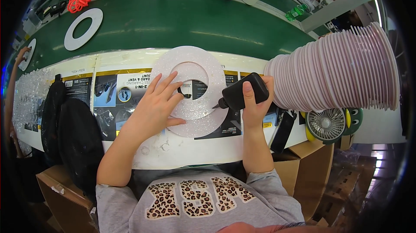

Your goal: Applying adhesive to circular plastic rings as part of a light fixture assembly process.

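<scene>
Two flat, glittery white rings overlap in front of me, one offset over the other; the upper ring [188, 54] reaches farther from me and the lower ring [197, 130] shows nearer. My left hand [161, 103] lies on their left side, fingers spread, the fingertips reaching the edge of the central hole. A black squeeze bottle [248, 92] is gripped in my right hand [260, 103], tilted so that its narrow nozzle points down at the ring's right side. Whether the tip touches the ring I cannot tell.
A large stack of white rings [329, 70] lies at right, with a small fan [325, 124] below it. Black pouches [80, 135] and clear plastic pieces [32, 98] are at left. Another ring [83, 29] lies on the green belt [143, 25]; a co-worker's hand [22, 55] is far left.
</scene>
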Tool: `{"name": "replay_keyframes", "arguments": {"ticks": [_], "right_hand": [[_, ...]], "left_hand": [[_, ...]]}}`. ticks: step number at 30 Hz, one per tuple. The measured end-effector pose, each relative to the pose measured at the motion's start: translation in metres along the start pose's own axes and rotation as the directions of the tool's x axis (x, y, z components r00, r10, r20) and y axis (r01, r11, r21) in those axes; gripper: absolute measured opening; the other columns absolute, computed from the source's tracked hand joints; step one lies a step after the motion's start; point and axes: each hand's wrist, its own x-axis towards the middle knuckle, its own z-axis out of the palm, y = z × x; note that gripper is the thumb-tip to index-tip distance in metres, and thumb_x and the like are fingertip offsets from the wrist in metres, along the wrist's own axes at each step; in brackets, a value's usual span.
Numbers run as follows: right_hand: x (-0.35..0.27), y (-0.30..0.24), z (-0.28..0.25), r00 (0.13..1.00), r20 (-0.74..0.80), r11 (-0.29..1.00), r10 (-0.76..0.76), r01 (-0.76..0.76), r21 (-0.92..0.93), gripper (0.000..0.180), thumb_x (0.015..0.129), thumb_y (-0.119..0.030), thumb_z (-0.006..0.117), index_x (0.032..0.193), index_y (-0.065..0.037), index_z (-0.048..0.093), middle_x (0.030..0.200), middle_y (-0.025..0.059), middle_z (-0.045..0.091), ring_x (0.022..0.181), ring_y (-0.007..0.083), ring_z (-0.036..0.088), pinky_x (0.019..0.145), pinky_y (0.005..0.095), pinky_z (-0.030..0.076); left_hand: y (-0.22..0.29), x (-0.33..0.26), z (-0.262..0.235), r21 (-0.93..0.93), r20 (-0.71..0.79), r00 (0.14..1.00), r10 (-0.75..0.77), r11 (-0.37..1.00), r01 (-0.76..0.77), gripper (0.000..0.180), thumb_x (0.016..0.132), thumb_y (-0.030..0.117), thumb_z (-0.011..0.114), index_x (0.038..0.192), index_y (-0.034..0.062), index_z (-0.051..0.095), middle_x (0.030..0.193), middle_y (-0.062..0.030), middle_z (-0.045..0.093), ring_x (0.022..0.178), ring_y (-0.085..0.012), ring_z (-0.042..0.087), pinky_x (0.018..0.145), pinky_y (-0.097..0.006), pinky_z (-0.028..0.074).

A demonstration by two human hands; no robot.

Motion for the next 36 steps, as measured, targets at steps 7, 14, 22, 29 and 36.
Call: {"name": "replay_keyframes", "arguments": {"ticks": [7,14,22,29,36], "right_hand": [[0.0,0.0,0.0,1.0,-0.005,1.0,-0.003,0.003,0.008,0.029,0.087,-0.024,0.068,0.089,-0.006,0.045,0.077,0.0001,0.051,0.069,0.0054,0.047,0.063,0.0189,0.04],[0.001,0.0,0.0,1.0,-0.004,1.0,0.014,-0.014,-0.01,0.028,0.087,-0.023,0.069,0.09,-0.006,0.046,0.078,0.0003,0.051,0.07,0.0055,0.047,0.064,0.0189,0.04],[0.001,0.003,-0.004,0.999,-0.016,0.999,-0.034,0.033,-0.037,0.025,0.086,-0.018,0.068,0.091,-0.006,0.046,0.081,0.0008,0.052,0.072,0.0064,0.048,0.065,0.0197,0.04],[0.005,-0.002,-0.007,0.997,-0.021,0.998,-0.068,0.069,0.011,0.024,0.085,-0.017,0.067,0.092,-0.007,0.047,0.086,0.004,0.051,0.08,0.0095,0.048,0.074,0.0223,0.041],[0.004,-0.001,-0.009,0.943,0.03,0.942,-0.331,0.332,-0.04,0.033,0.08,-0.017,0.072,0.091,-0.004,0.045,0.116,0.0281,0.057,0.097,0.0259,0.059,0.085,0.0284,0.044]], "left_hand": [[0.0,0.0,0.0,-0.003,0.002,1.0,-0.001,1.0,0.001,0.048,0.061,0.029,0.083,0.095,0.0052,0.059,0.129,-0.0124,0.051,0.137,-0.0315,0.031,0.113,-0.051,0.023],[-0.001,0.001,0.0,-0.007,-0.002,1.0,0.0,1.0,0.0,0.048,0.061,0.029,0.083,0.095,0.0055,0.059,0.128,-0.0125,0.051,0.137,-0.0315,0.031,0.113,-0.051,0.023],[0.0,0.001,-0.002,-0.002,0.003,1.0,0.01,1.0,-0.01,0.048,0.061,0.029,0.082,0.096,0.0052,0.059,0.128,-0.0128,0.051,0.136,-0.032,0.032,0.112,-0.051,0.023],[0.0,0.002,-0.001,-0.01,0.003,1.0,0.008,1.0,-0.008,0.049,0.061,0.03,0.082,0.096,0.0054,0.06,0.128,-0.0128,0.051,0.136,-0.0325,0.032,0.113,-0.051,0.023],[0.002,0.003,-0.003,0.004,0.005,1.0,0.003,1.0,-0.003,0.048,0.061,0.031,0.082,0.096,0.0062,0.06,0.127,-0.0131,0.052,0.135,-0.0335,0.033,0.112,-0.051,0.023]]}}
